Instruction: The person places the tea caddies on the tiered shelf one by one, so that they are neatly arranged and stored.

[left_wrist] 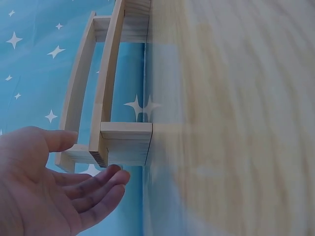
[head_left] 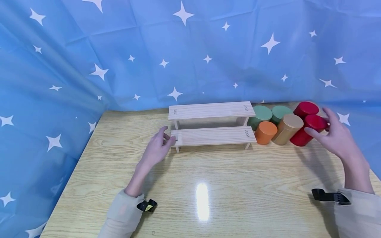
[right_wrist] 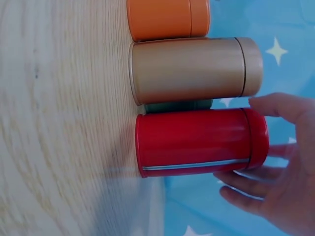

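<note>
A two-tier wooden shelf (head_left: 212, 135) stands on the table. My left hand (head_left: 157, 147) is at the left end of its lower board, thumb apart from the loosely bent fingers. In the left wrist view, that hand's fingertips (left_wrist: 118, 177) lie just beyond the board's end, with nothing in the palm. My right hand (head_left: 339, 135) reaches over the front red canister (head_left: 302, 136) from the right. In the right wrist view, its thumb is at one side of the red lid (right_wrist: 258, 140) and the spread fingers at the other. The canister stands upright on the table.
Beside the red canister stand a tan canister (head_left: 287, 129), a shorter orange one (head_left: 266, 132), two green ones (head_left: 262, 113) and another red one (head_left: 306, 109), packed close to the shelf's right end. A blue star-patterned cloth (head_left: 202, 76) hangs behind the wood-grain table (head_left: 238, 188).
</note>
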Motion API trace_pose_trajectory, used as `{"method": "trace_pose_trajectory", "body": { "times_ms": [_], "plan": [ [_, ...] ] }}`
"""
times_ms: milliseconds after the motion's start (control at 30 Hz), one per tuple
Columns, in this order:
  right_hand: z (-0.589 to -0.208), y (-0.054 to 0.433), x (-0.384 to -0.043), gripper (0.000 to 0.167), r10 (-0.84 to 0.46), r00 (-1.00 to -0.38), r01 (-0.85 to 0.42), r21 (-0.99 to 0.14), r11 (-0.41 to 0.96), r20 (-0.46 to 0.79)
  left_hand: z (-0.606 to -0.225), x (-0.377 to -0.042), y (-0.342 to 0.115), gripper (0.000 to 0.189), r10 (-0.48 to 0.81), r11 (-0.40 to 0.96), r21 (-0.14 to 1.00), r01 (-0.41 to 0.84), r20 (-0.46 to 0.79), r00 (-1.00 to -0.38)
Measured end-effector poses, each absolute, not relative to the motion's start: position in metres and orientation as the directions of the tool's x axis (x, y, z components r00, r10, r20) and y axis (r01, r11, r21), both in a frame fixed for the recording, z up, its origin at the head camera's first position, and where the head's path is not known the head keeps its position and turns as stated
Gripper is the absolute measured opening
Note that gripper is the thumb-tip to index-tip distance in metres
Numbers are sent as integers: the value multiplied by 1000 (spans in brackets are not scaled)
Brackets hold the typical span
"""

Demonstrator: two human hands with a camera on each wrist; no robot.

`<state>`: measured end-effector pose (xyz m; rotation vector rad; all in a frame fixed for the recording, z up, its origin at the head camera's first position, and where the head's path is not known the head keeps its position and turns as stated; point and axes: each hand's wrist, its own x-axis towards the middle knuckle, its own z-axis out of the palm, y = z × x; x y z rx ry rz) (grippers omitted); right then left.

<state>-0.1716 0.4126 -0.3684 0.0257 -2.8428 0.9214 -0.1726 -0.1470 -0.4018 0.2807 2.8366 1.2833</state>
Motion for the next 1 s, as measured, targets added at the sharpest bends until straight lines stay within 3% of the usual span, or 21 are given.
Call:
{"method": "trace_pose_trajectory", "body": {
  "times_ms": [267,567,667,833,900,1000],
  "plan": [
    [-375,416,-170,97,60,-996,8,-600,800,66,-404,-177,-144,57,172,594,794,132,34,-984],
    [-382,421,-171,92,43,-997,-13,-652,758,69,-407,-178,-138,50,160,567,818,100,9,-987],
    [-384,423,-172,85,17,-996,-46,-688,724,84,-407,-179,-137,48,158,564,820,99,11,-987],
    [-389,429,-172,53,-21,-994,-93,-725,683,108,-409,-180,-137,47,145,558,826,82,1,-989],
    [-390,432,-172,46,-17,-995,-84,-722,686,100,-410,-180,-138,47,140,550,832,73,-5,-990],
    [-390,432,-170,50,15,-997,-39,-711,702,70,-411,-181,-138,47,142,525,849,63,-14,-990]
  ]
}}
